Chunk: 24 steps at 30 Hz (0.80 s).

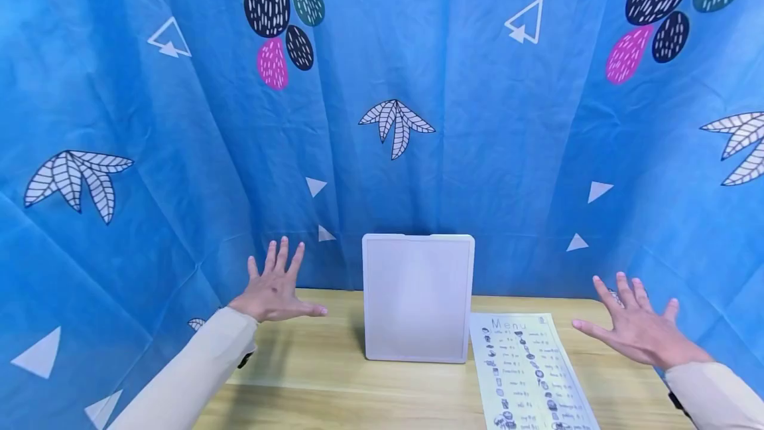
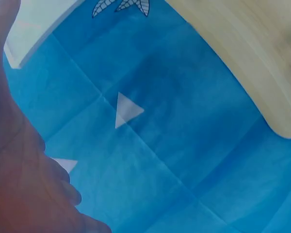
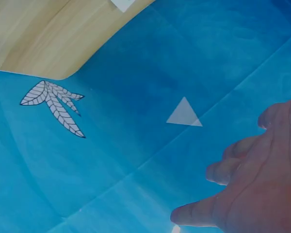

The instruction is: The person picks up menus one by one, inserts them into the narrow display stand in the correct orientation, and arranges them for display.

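Observation:
My left hand (image 1: 276, 292) is spread with straight fingers to the left of a white rectangular board (image 1: 418, 297), touching nothing. The board stands upright on the table, its plain face toward me. To its right lies a printed sheet headed "Menu" (image 1: 528, 370), with small pictures and lines of text in two columns. My right hand (image 1: 643, 327) is spread out beyond the sheet's right side, also holding nothing. In the left wrist view the left hand (image 2: 26, 165) shows at the left edge; in the right wrist view the right hand (image 3: 254, 179) shows at lower right.
A light wood table (image 1: 316, 383) with rounded corners carries the board and sheet. Blue patterned cloth (image 1: 394, 198) hangs close behind the table and along both sides, printed with leaves, triangles and drop shapes.

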Tool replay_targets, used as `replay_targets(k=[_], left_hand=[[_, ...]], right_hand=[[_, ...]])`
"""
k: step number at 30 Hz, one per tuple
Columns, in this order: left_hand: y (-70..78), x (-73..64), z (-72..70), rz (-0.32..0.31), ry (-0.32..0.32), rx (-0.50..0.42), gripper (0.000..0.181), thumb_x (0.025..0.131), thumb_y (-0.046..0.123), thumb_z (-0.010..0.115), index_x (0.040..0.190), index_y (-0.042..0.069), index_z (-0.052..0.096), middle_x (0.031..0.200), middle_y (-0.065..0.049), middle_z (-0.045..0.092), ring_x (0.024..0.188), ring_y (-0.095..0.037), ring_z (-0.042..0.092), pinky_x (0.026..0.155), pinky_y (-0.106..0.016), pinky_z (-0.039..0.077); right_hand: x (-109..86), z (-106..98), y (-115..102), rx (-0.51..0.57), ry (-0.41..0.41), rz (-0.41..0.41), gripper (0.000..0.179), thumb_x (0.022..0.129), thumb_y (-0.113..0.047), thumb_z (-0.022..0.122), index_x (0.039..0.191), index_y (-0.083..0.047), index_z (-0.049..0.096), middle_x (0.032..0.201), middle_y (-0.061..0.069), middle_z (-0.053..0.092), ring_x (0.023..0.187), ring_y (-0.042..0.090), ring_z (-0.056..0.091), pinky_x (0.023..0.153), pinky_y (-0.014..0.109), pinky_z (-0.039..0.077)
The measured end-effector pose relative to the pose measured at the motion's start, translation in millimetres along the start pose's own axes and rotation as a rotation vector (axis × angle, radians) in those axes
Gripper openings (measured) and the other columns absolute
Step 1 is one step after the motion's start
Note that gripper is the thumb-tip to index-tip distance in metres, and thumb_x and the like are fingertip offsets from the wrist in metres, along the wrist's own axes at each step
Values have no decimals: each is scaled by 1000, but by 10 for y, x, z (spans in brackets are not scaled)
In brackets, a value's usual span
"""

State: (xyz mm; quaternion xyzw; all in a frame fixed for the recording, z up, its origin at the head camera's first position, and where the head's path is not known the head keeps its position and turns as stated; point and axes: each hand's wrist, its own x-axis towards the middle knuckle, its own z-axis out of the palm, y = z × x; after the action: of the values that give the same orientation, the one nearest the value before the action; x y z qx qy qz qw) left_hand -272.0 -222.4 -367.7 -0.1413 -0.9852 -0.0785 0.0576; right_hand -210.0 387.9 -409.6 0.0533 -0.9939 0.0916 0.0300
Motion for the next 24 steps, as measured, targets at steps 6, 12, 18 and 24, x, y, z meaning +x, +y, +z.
replay_targets(k=[6,12,18,24], left_hand=[[66,32,142,17,-49,-36,136,65,81,71,158,0,12,162,-31,-3,147,-53,-3,109,-77,-2],[216,42,320,66,-99,-57,135,66,80,72,159,1,13,162,-30,-1,147,-52,0,111,-75,5],[384,10,501,126,-125,-104,135,66,78,74,158,0,14,161,-30,2,147,-52,4,113,-72,10],[528,7,662,205,-131,-140,135,65,78,75,158,0,15,161,-30,5,147,-50,7,114,-69,15]], right_hand=[[-19,74,67,13,2,17,102,96,-66,47,156,3,2,151,45,-7,137,64,-9,86,88,-15],[-22,185,127,28,6,26,101,97,-64,46,155,6,1,151,45,-6,136,64,-12,86,89,-13],[-17,360,155,50,7,43,102,98,-63,45,154,9,1,150,46,-5,136,66,-5,86,90,-8],[-4,471,180,64,4,54,102,98,-62,48,153,12,4,148,49,-1,132,70,7,89,89,-4]])
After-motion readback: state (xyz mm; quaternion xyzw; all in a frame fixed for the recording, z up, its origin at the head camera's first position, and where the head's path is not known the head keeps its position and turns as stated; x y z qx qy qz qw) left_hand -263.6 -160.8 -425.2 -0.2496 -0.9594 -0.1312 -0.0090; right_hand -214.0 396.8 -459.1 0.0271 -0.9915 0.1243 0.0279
